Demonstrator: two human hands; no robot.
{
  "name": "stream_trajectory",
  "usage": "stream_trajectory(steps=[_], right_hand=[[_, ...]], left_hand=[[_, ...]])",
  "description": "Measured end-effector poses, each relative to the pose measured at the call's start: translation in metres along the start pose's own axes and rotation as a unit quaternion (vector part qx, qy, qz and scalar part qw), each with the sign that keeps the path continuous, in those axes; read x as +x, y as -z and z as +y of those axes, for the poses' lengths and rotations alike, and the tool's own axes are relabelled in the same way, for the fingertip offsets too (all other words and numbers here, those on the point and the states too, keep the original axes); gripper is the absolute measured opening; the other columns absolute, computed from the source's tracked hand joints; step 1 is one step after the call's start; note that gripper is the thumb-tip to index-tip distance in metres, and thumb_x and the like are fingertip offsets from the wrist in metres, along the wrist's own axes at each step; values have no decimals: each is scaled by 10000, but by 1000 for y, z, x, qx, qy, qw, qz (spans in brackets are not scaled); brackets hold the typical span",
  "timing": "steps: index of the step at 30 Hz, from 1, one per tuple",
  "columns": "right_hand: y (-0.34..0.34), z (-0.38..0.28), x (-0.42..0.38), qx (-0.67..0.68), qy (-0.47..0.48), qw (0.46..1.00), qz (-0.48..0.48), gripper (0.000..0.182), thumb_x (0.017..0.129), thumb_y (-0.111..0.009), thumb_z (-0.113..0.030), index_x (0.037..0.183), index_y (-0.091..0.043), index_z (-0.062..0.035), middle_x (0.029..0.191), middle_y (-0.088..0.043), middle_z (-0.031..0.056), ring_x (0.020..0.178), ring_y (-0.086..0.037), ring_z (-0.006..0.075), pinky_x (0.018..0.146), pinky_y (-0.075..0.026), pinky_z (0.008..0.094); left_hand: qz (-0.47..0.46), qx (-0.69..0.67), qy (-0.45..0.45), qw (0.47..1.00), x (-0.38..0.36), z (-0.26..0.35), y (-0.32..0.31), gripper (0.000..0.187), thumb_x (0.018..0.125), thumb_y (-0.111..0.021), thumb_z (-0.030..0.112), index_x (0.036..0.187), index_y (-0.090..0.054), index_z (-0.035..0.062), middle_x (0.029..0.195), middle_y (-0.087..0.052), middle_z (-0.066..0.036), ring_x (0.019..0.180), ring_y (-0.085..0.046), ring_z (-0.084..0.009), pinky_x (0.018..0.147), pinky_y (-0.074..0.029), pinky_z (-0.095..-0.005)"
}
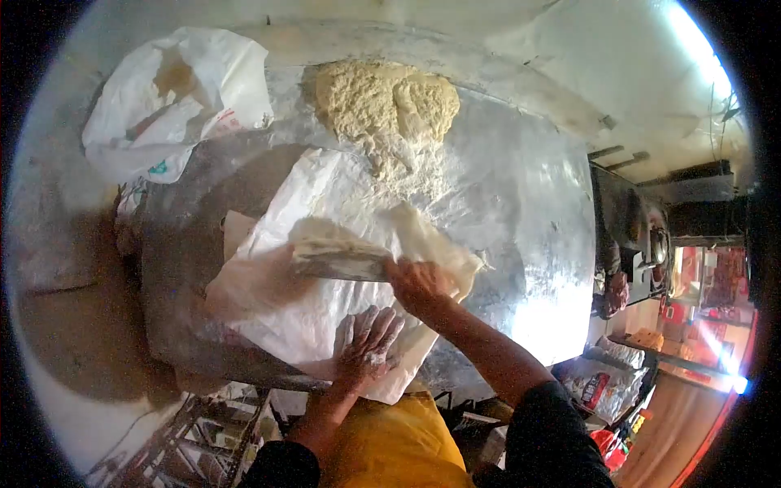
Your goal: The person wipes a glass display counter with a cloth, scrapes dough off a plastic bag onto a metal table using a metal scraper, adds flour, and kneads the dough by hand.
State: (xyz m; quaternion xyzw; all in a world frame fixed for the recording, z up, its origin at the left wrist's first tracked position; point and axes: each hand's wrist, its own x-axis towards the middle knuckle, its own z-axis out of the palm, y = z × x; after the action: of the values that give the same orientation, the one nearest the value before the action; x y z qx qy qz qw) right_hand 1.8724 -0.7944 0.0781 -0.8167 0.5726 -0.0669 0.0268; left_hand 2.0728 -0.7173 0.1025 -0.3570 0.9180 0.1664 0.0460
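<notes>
Right hand [419,285] grips floured scraper [346,266] over plastic sheet [281,203]; left hand [370,346] lies on near part, fingers open, apparently steadying; scraping seems in hand, any stroke calls for taut sheet; dough [382,102] on worktop [521,220] beyond

I'm in what looks like a bakery or dough kitchen. The metal surface [521,187] in front of me shows it: a mass of dough [382,102] lies at its far side, with pale powder scattered just on the near side of the dough. A plastic bag [183,98] sits left of the dough. Well right of the surface, packets [606,382] crowd a shelf, near a brightly lit opening [708,285].
</notes>
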Motion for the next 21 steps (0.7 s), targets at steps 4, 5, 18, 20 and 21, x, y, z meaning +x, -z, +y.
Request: stream_trajectory(steps=[4,5,18,20,21], right_hand=[[-50,83,50,-292,34,948,120,240,889,-544,-136,1122,-572,-87,761,-649,116,645,-642,233,524,-513,386],[-42,116,59,-200,-51,978,36,309,907,-537,-248,1164,-569,-80,819,-650,122,666,-639,263,580,-510,462],[10,50,-8,-177,17,982,70,174,940,-511,-172,1038,-622,-80,759,-670,130,597,-660,267,484,-538,400],[28,66,36,62,-217,959,-174,153,904,-522,-123,1008,-620,-68,790,-673,151,666,-676,289,542,-550,433],[32,79,49,20,-228,963,-140,144,900,-514,-102,987,-619,-55,820,-680,163,704,-684,298,591,-560,445]], left_hand=[[5,-38,9,999,1,-7,-4,759,890,-401,637,1513,-285,220,1586,-206,-36,1452,-195,-279,1165,-118,-565],[6,-58,9,998,1,-8,-5,756,891,-404,634,1512,-285,221,1586,-204,-34,1453,-191,-276,1164,-112,-570],[3,-14,-7,1000,-2,-4,-5,908,813,-454,690,1532,-211,191,1601,-134,-64,1460,-144,-322,1171,-77,-577],[-20,-20,4,1000,1,-2,-4,938,802,-457,699,1540,-177,193,1605,-118,-70,1467,-120,-321,1172,-76,-573],[-12,7,-2,1000,0,0,-11,967,783,-460,717,1545,-152,207,1607,-111,-64,1469,-109,-319,1173,-89,-563]])
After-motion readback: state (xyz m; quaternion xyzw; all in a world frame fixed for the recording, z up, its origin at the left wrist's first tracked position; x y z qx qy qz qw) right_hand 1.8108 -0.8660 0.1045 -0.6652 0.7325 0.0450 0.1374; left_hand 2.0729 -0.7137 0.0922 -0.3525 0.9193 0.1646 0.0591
